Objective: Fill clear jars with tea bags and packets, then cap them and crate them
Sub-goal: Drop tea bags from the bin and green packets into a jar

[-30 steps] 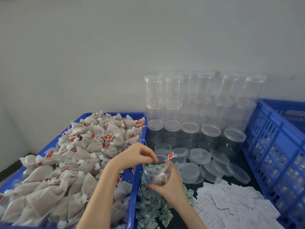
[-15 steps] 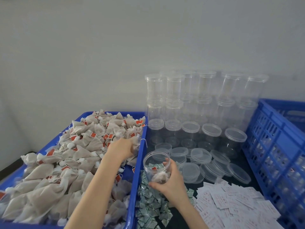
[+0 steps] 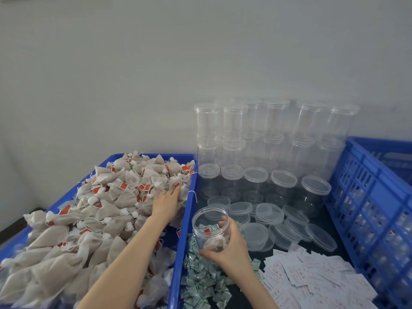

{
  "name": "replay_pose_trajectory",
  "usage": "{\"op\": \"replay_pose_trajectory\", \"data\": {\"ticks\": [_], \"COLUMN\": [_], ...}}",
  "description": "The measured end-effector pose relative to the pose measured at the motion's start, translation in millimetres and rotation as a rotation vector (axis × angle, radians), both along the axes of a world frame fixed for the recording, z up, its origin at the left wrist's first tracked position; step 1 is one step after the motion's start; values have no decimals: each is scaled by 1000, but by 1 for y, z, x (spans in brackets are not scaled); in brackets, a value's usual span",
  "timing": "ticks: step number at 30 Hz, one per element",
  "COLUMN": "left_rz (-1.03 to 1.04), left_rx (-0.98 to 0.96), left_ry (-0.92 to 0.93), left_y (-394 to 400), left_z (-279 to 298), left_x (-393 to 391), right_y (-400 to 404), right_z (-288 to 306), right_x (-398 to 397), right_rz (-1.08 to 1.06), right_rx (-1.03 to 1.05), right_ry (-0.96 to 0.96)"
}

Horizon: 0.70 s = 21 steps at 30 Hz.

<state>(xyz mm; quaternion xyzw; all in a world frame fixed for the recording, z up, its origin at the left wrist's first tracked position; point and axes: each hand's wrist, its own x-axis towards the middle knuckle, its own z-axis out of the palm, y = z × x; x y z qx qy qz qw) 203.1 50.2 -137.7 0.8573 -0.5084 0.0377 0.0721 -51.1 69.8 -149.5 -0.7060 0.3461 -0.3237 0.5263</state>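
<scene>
The open jar (image 3: pixel 210 229) sits tilted in my right hand (image 3: pixel 227 246), fingers wrapped round its wall, above the green packets (image 3: pixel 200 284); one tea bag lies inside. My left hand (image 3: pixel 166 205) rests on the tea bags (image 3: pixel 107 210) in the blue tray (image 3: pixel 181 241); whether it pinches one I cannot tell. I'd take one bag and keep the mouth tipped left.

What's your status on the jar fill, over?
Right hand grips open jar, tea bag and green packets inside, no lid yet. Left hand on the tea bag pile in the blue tray. Nothing blocking.
</scene>
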Motion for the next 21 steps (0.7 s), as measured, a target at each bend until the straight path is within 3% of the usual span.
{"op": "replay_pose_trajectory", "data": {"ticks": [3, 16, 21], "left_rz": [73, 28, -29], "left_rx": [-29, -4, -147], "left_ry": [-57, 114, 199], "left_y": [-3, 16, 28], "left_z": [-5, 15, 48], "left_x": [-7, -4, -4], "right_y": [0, 1, 0], "right_z": [1, -3, -6], "right_x": [-1, -2, -1], "right_rz": [4, 5, 5], "right_rx": [2, -3, 2], "right_ry": [-3, 9, 9]}}
